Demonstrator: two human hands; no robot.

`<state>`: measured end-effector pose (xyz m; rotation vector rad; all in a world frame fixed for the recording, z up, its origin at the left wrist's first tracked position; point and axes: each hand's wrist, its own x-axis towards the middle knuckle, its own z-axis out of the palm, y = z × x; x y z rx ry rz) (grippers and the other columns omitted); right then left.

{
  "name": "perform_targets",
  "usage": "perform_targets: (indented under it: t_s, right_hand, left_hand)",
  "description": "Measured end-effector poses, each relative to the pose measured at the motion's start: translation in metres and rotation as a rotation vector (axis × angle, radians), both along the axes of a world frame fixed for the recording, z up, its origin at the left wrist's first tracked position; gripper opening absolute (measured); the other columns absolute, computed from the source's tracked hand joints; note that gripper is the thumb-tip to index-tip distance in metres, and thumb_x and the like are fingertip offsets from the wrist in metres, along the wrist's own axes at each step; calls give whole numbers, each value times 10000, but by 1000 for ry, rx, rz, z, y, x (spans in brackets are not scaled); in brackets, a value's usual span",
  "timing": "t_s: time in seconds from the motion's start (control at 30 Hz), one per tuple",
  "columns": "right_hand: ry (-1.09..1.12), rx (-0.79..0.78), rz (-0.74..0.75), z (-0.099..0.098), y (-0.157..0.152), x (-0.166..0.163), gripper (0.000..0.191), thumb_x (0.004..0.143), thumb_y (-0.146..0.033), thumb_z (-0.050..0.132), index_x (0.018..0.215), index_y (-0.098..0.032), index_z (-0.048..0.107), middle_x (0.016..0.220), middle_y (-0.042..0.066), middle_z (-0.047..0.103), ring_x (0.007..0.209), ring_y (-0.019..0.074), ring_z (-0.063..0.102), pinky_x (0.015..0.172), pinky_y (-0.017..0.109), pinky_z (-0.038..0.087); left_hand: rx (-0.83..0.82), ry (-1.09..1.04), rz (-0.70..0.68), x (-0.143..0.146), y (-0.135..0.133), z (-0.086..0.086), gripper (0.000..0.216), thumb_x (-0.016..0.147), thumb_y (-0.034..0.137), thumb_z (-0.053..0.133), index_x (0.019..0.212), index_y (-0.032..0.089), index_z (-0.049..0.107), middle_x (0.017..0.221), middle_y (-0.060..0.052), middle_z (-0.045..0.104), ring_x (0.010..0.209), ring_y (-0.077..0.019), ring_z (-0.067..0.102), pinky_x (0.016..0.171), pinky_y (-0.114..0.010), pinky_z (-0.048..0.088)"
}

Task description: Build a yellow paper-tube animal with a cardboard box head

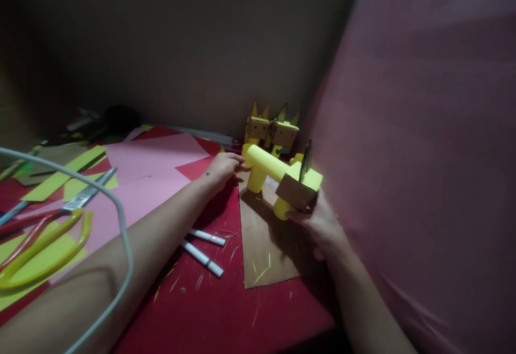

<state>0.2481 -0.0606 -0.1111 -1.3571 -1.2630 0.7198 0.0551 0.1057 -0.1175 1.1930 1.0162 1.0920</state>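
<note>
A yellow paper animal (271, 163), with a rolled body, tube legs and a brown-fronted box head with a dark-edged ear, is tilted above a brown cardboard piece (262, 260). My right hand (322, 224) is closed around its head end and a front leg; part of the grip is hidden behind the head. At the rear end, my left hand (226, 170) reaches with fingers stretched out and slightly apart, the tips at or touching a hind leg. Two similar paper animals with box heads, one on the left (258, 127) and one on the right (284, 132), stand behind it.
Scissors (80, 200) with red and yellow handles lie on pink paper (157, 163) at left, among yellow strips. A white cable (123, 225) crosses my left forearm. White sticks (203, 259) and paper scraps lie on the red surface (226, 311). Pink cloth (427, 155) hangs at right.
</note>
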Motion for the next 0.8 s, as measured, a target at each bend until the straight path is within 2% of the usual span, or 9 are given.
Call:
perform_targets:
  t_s: [0.1, 0.17, 0.23, 0.33, 0.53, 0.63, 0.8]
  right_hand:
    - [26, -8, -9, -2, 1, 0, 724, 574, -187, 776, 1224, -253, 465, 1249, 103, 624, 1098, 316, 639, 881, 439, 565]
    - [59, -10, -20, -1, 2, -1, 745, 548, -173, 782, 1220, -251, 472, 1213, 99, 638, 1080, 313, 637, 849, 424, 567]
    - [83, -5, -29, 0, 3, -3, 751, 535, -168, 780, 1219, -250, 480, 1180, 93, 646, 1066, 309, 632, 823, 410, 564]
    - [85, 7, -48, 0, 4, -4, 730, 533, -171, 773, 1203, -247, 495, 1158, 92, 651, 1065, 309, 624, 827, 412, 549]
    - [54, 43, -62, -12, 8, 2, 589, 602, -184, 740, 1151, -241, 534, 1208, 88, 638, 1119, 299, 603, 953, 447, 492]
    - [60, 54, -72, -13, 8, 3, 557, 618, -162, 715, 1141, -243, 540, 1176, 74, 648, 1057, 277, 623, 933, 442, 498]
    - [39, 79, -83, -12, 7, 2, 584, 635, -128, 660, 1190, -242, 519, 1129, 67, 655, 1002, 258, 630, 871, 414, 520]
  left_hand:
    - [47, 18, -118, 1, -4, 0, 285, 545, 82, 665, 814, 160, 612, 799, -54, 681, 769, -215, 670, 683, -344, 548]
    - [88, 19, -230, 3, -9, 1, 409, 499, 29, 641, 887, 155, 623, 889, -55, 694, 902, -236, 675, 811, -367, 548]
    - [112, 26, -338, 5, -15, 2, 509, 468, 7, 618, 958, 149, 619, 946, -61, 703, 959, -258, 670, 868, -391, 538]
    - [132, 63, -426, 8, -18, -2, 566, 445, 12, 637, 995, 138, 605, 923, -55, 695, 923, -270, 664, 833, -396, 539]
    - [181, 148, -435, 13, -9, -14, 454, 435, 64, 737, 862, 144, 606, 772, -3, 634, 791, -222, 614, 714, -329, 507]
    - [176, 162, -459, 11, -7, -11, 386, 436, 60, 736, 794, 137, 612, 724, 1, 624, 744, -207, 605, 680, -317, 499]
    - [146, 140, -531, -1, -11, -2, 409, 457, 59, 752, 849, 123, 652, 802, -39, 676, 781, -209, 622, 748, -337, 503]
